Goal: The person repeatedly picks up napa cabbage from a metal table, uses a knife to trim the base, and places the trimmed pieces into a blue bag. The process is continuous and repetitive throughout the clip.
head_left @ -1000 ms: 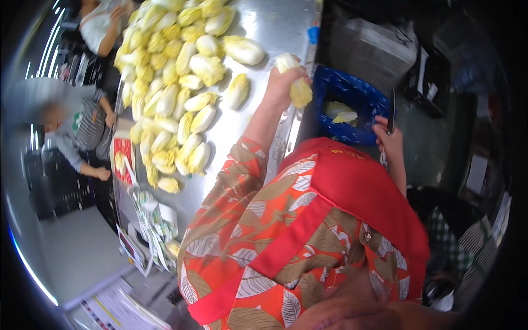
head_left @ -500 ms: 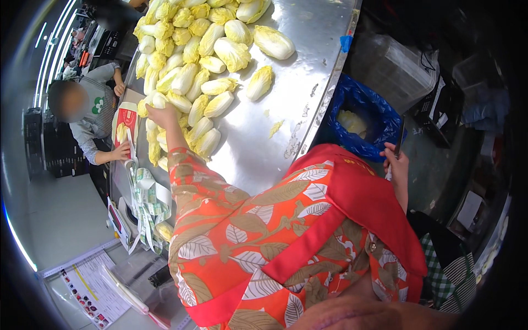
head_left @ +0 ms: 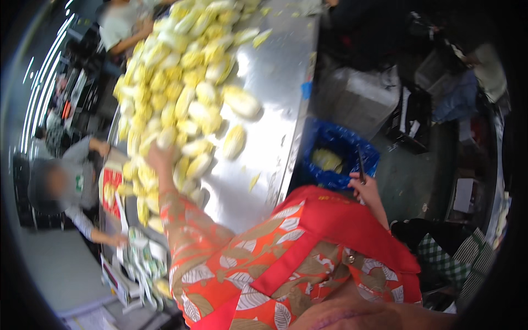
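Note:
A large pile of napa cabbages [head_left: 159, 82], small and pale yellow with white bases, covers the left part of a metal table [head_left: 269, 110]. My left hand [head_left: 160, 158] reaches among them at the near side, its fingers closed round one napa cabbage [head_left: 166, 136]; motion blur softens them. On the right, past the table's edge, my right hand [head_left: 367, 190] holds a slim knife [head_left: 361, 164] with its dark blade pointing up. Beside that hand stands a bin lined with a blue bag [head_left: 314, 129], with pale cabbage leaves [head_left: 326, 159] inside.
Across the table's left edge, a co-worker's hand [head_left: 116, 240] is near green-and-white printed strips [head_left: 146, 256], by a red-printed carton [head_left: 112, 192]. Another person [head_left: 129, 33] stands at the far left. Crates [head_left: 410, 118] and a clear plastic container [head_left: 363, 99] are on the right.
My view has swung, so the table sits lower and further left. My left hand has shifted right over the pile with the cabbage. My right hand still holds the knife by the bin.

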`<action>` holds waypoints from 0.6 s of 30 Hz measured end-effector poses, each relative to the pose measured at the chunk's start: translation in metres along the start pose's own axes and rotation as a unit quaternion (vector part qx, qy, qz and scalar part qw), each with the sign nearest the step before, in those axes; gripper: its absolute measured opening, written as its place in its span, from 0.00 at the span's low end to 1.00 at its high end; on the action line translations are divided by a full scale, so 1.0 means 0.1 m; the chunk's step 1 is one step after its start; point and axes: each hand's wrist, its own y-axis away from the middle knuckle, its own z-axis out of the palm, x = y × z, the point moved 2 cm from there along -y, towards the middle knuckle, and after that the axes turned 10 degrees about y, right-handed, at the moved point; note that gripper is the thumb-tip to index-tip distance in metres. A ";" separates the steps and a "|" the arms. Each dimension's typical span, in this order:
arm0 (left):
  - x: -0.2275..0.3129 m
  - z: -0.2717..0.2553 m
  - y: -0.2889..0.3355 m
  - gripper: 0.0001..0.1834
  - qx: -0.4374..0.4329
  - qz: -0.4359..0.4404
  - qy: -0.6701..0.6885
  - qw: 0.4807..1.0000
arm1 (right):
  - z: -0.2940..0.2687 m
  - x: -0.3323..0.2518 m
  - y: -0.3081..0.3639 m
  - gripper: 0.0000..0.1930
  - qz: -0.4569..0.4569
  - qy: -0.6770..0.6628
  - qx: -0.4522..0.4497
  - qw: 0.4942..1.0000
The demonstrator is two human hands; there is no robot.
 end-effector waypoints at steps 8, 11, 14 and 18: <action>1.11 -0.62 0.36 0.31 0.026 0.164 0.303 0.938 | 0.00 -0.21 -0.06 0.20 -0.045 -0.046 -0.019 0.998; 1.66 -0.66 0.71 0.32 -0.213 0.177 0.433 0.857 | 0.08 -0.60 0.00 0.22 -0.089 -0.063 -0.047 0.993; 2.35 -0.60 1.24 0.32 -0.358 0.284 0.462 0.760 | 0.19 -0.86 0.04 0.24 -0.148 -0.108 -0.070 0.981; 3.01 -0.52 1.84 0.37 -0.506 0.301 0.526 0.614 | 0.27 -0.84 0.13 0.28 -0.165 -0.228 -0.137 0.950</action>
